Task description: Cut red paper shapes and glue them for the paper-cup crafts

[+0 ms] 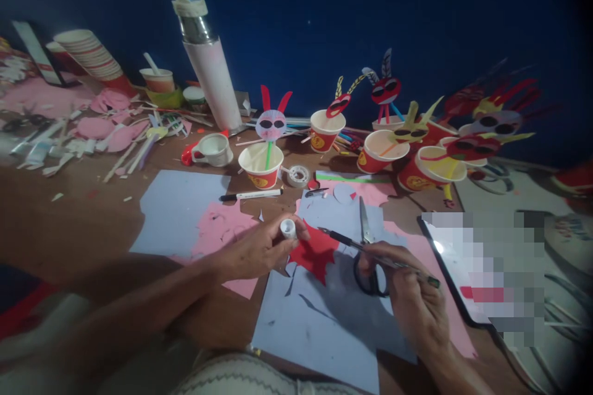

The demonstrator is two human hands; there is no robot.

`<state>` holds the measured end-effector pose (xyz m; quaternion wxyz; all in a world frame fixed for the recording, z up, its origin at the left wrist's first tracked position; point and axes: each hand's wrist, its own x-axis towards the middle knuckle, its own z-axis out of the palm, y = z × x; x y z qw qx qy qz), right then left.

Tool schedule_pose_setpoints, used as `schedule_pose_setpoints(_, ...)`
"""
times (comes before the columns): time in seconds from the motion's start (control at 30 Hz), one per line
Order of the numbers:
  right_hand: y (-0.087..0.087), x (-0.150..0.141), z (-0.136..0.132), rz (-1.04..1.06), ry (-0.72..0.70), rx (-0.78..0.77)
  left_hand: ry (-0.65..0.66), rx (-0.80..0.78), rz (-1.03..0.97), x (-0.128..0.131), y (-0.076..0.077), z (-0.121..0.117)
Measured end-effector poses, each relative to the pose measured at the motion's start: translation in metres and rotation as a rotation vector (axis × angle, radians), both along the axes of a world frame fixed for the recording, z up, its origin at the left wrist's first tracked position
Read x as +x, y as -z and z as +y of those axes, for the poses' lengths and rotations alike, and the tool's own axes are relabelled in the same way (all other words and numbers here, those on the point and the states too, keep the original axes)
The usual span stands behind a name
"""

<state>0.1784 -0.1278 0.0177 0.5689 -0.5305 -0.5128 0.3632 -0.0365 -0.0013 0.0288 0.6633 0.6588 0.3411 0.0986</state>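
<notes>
Held between the fingers and thumb of my left hand [266, 244] is a small white hollow cylinder [288, 229], its round opening facing up. In my right hand [412, 290] is a black pen [345, 239], tip pointing left toward the cylinder but apart from it. Scissors [365, 225] with black handles lie under the right hand's fingers; whether the fingers touch them I cannot tell. Below and between the hands lies a jagged piece of red paper [317, 253] on cut blue-grey paper [319, 327]. Pink paper [217, 225] lies by the left wrist.
Paper cups [264, 179] with paper-faced figures stand along the back. Nearby are a tape roll [298, 176], a marker [252, 195], a white cup [213, 151] and a tall flask [213, 80]. A tablet [456, 284] lies at right; paper scraps [111, 129] cover the left.
</notes>
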Motion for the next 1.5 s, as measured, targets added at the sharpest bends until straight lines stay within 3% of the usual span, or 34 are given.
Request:
schedule_pose_setpoints(0.27,-0.001,-0.004,0.002,-0.022,0.009,0.003,0.067,0.277,0.119,0.003,-0.004,-0.004)
schedule_pose_setpoints(0.43,-0.003,-0.010,0.003,-0.013,0.111,-0.001,0.082,0.417,0.128,0.002,0.000,-0.002)
schedule_pose_setpoints(0.53,-0.012,-0.010,0.004,-0.097,0.134,0.061,0.117,0.529,0.102,0.001,0.002,0.000)
schedule_pose_setpoints(0.63,-0.030,-0.011,0.010,-0.289,0.036,0.086,0.147,0.603,0.077,-0.001,0.005,0.003)
schedule_pose_setpoints(0.8,-0.053,-0.026,0.040,-0.577,-0.178,0.286,0.182,0.645,0.081,-0.004,0.011,0.006)
schedule_pose_setpoints(1.0,-0.040,-0.049,0.069,-0.789,-0.294,0.299,0.142,0.607,0.072,-0.003,0.013,0.004)
schedule_pose_setpoints(1.17,-0.034,-0.047,0.072,-0.718,-0.331,0.236,0.124,0.666,-0.006,-0.016,0.002,0.018)
schedule_pose_setpoints(1.33,-0.034,-0.047,0.071,-0.672,-0.289,0.154,-0.155,0.595,-0.072,-0.033,-0.014,0.031)
schedule_pose_setpoints(1.5,-0.032,-0.051,0.069,-0.653,-0.281,0.129,-0.090,0.646,-0.112,-0.031,-0.015,0.027)
